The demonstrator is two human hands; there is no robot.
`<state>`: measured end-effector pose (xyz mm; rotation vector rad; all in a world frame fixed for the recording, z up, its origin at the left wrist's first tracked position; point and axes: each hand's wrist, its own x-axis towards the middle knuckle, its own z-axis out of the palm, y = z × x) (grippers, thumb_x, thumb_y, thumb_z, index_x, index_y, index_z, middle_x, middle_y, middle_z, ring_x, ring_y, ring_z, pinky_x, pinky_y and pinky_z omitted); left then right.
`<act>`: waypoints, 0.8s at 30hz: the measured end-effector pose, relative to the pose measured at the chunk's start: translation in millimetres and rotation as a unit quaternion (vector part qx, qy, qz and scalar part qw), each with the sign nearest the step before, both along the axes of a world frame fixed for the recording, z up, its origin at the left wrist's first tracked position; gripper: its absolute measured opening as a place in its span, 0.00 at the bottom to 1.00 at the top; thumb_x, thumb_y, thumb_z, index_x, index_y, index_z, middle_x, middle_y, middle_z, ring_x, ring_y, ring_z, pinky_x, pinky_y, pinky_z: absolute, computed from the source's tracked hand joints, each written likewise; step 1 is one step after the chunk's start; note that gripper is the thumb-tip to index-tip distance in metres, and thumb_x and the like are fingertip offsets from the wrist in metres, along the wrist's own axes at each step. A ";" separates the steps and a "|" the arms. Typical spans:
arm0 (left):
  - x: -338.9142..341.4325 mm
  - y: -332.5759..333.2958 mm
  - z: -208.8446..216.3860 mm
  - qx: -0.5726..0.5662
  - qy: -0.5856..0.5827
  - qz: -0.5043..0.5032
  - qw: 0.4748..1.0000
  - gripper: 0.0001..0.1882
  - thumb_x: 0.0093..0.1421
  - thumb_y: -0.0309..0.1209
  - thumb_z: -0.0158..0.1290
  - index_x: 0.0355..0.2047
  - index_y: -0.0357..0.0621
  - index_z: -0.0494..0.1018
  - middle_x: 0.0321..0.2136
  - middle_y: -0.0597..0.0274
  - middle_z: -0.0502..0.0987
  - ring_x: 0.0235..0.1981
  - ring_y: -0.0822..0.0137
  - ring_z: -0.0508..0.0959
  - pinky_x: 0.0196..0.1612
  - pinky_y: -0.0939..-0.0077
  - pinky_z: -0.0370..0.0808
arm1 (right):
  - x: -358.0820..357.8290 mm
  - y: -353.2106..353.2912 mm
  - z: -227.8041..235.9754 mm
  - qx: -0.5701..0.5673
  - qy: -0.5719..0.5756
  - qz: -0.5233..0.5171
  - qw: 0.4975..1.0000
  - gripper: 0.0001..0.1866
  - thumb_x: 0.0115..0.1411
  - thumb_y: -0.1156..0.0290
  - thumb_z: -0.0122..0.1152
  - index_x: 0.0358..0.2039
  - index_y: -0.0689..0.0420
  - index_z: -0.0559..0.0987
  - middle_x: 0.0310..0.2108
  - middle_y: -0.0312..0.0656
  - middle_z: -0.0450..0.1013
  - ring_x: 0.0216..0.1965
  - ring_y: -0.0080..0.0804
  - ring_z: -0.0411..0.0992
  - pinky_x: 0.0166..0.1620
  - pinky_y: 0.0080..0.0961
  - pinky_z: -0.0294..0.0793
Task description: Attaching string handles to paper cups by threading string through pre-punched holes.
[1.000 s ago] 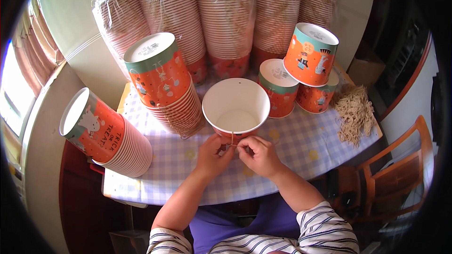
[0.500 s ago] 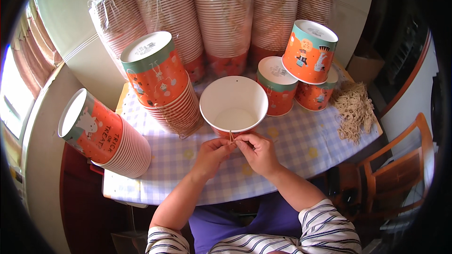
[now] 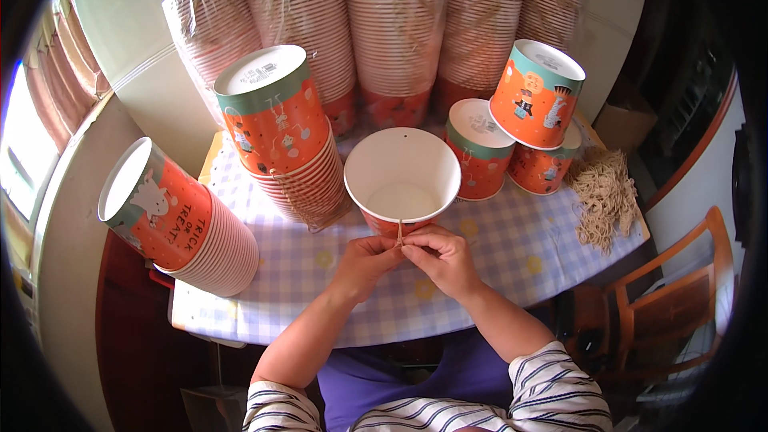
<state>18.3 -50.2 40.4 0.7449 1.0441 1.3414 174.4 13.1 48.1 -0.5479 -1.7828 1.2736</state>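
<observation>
Mouth up, long axis seemingly upright, the white-lined orange paper bucket (image 3: 402,166) stands back from the front edge of the checked tablecloth (image 3: 472,304). The left hand (image 3: 362,266) and right hand (image 3: 442,261) pinch thin tan cord (image 3: 400,230) below its near rim.

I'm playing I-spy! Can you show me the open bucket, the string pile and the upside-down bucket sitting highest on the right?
Open bucket (image 3: 402,162): head view, white inside wall.
String pile (image 3: 604,196): head view, middle of the tangle.
Upside-down bucket (image 3: 538,98): head view, orange side.
</observation>
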 end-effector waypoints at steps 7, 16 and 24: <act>2.8 -0.4 -2.4 0.027 0.137 0.049 0.989 0.09 0.55 0.30 0.59 0.34 0.36 0.77 0.29 0.68 0.78 0.27 0.82 0.73 0.30 0.85 0.69 | -2.1 -0.4 -0.6 -0.017 0.011 -0.004 1.000 0.06 0.56 0.76 0.61 0.34 0.63 0.80 0.34 0.40 0.75 0.35 0.22 0.73 0.38 0.17 0.72; 16.1 -0.7 -2.4 0.210 0.429 0.218 0.851 0.11 0.48 0.25 0.63 0.30 0.41 0.72 0.25 0.67 0.75 0.24 0.81 0.72 0.22 0.86 0.66 | -0.9 1.6 -11.5 -0.270 0.104 0.044 0.956 0.07 0.59 0.71 0.59 0.35 0.59 0.81 0.28 0.31 0.75 0.27 0.13 0.66 0.29 0.13 0.65; 13.5 2.6 1.8 0.389 0.569 0.241 0.683 0.17 0.42 0.20 0.62 0.33 0.44 0.72 0.27 0.61 0.76 0.26 0.62 0.76 0.25 0.74 0.71 | 1.9 4.5 -13.7 -0.372 0.132 0.076 0.916 0.08 0.59 0.70 0.58 0.36 0.59 0.80 0.28 0.31 0.76 0.26 0.12 0.66 0.29 0.12 0.64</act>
